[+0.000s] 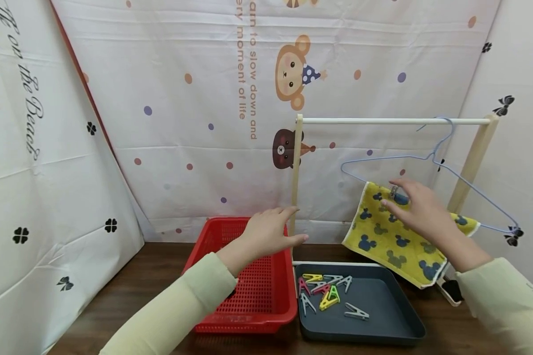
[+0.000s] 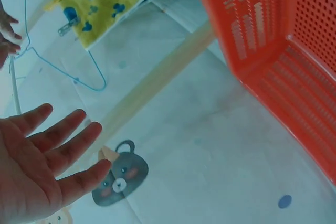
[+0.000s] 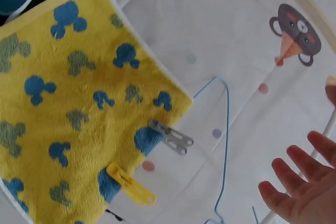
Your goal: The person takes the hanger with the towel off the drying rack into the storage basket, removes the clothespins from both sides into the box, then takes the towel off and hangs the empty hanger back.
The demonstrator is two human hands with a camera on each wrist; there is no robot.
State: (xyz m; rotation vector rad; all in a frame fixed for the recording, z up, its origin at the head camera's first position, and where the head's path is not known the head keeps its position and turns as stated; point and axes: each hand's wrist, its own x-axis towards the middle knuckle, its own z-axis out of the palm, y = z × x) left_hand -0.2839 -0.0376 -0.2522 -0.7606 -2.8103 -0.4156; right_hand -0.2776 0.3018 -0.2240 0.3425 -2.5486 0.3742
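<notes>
A yellow towel (image 1: pixel 377 234) printed with blue and green mouse heads hangs from a thin blue hanger (image 1: pixel 384 158). Two clothespins, one grey (image 3: pixel 170 137) and one yellow (image 3: pixel 131 184), grip its upper edge in the right wrist view. My right hand (image 1: pixel 419 209) is in front of the towel in the head view, thumb and fingers spread, overlapping the area near the grey clothespin; it holds nothing. Over the red basket (image 1: pixel 294 296) hovers my left hand (image 1: pixel 264 234), empty, its fingers extended in the left wrist view.
The hanger hooks over a white rod (image 1: pixel 368 121) between wooden posts (image 1: pixel 296 172). A dark grey tray (image 1: pixel 382 301) stands right of the basket, with several coloured clothespins (image 1: pixel 330 297) in it. A printed curtain (image 1: pixel 182 113) lies behind; the table (image 1: pixel 124 301) is dark wood.
</notes>
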